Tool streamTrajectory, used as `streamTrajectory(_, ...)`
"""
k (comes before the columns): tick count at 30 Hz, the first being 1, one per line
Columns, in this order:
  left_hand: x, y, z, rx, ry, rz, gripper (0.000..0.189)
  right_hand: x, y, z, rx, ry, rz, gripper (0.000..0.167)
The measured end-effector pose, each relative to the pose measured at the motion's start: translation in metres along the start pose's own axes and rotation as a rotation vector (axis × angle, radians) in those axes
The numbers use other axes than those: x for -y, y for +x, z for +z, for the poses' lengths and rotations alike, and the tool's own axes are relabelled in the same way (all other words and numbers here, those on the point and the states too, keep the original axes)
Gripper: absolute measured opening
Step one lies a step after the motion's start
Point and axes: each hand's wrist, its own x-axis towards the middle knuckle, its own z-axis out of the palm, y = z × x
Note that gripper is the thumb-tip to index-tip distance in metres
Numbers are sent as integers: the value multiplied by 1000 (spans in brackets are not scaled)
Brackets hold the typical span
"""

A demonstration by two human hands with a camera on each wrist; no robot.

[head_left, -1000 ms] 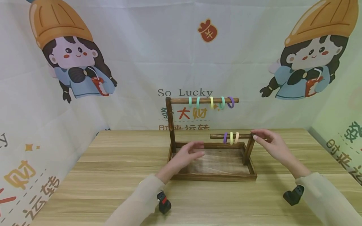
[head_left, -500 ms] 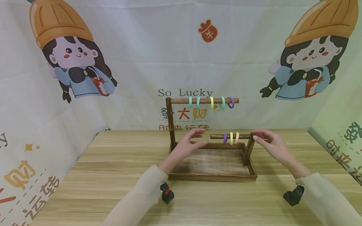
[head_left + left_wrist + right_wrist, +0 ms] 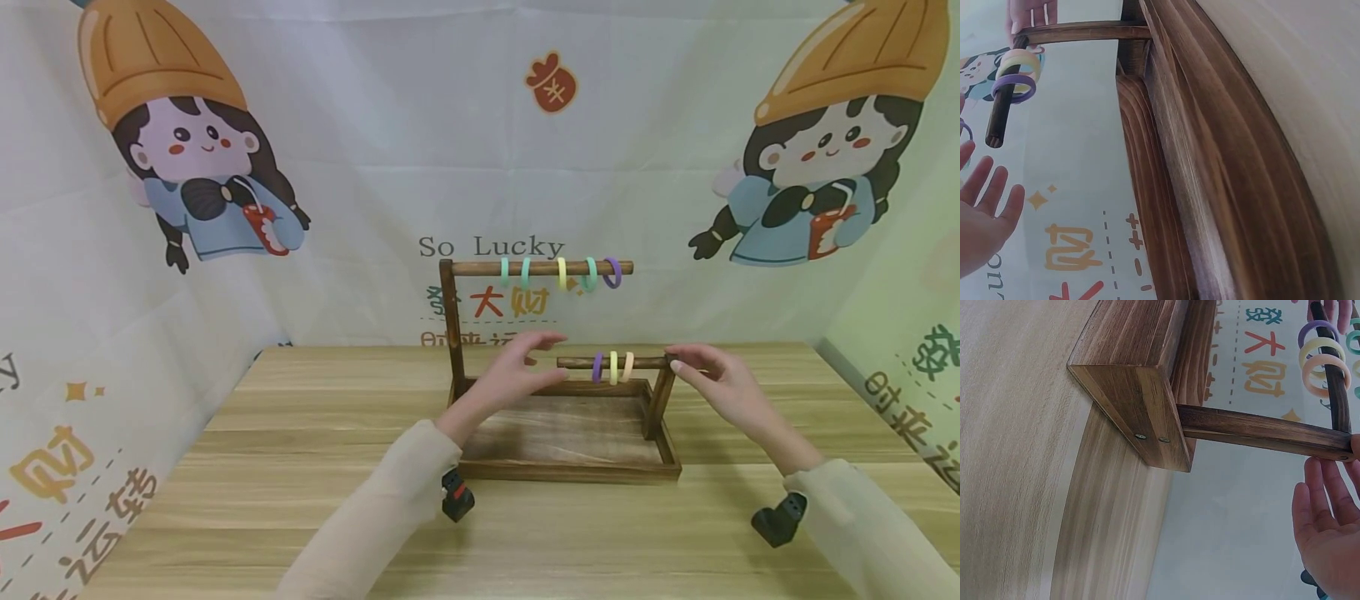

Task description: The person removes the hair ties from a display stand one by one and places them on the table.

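Three rings (image 3: 613, 367) on bar (image 3: 576, 362); left fingers (image 3: 544, 337) wide, right fingers (image 3: 697, 351) pinching post (image 3: 660, 404); backdrop (image 3: 375, 183): "So Lucky".

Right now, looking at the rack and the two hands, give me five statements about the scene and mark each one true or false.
1. The lower bar carries a purple ring, a yellow ring and a peach ring. True.
2. The upper bar carries only three rings. False: it carries five.
3. The right hand touches the top of the short post. True.
4. The left hand holds the yellow ring. False: it holds no ring; its fingers are near the lower bar's free end.
5. On the lower bar, the peach ring is nearest the free end. False: the purple ring is.
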Motion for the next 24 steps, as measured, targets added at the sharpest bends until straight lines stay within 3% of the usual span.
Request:
streamTrajectory(17, -6, 15, 9, 87, 229, 39, 54, 1, 0, 0, -2, -3, -6, 34)
streamTrajectory(24, -7, 23, 15, 122, 251, 32, 55, 1, 0, 0, 6, 8, 13, 35)
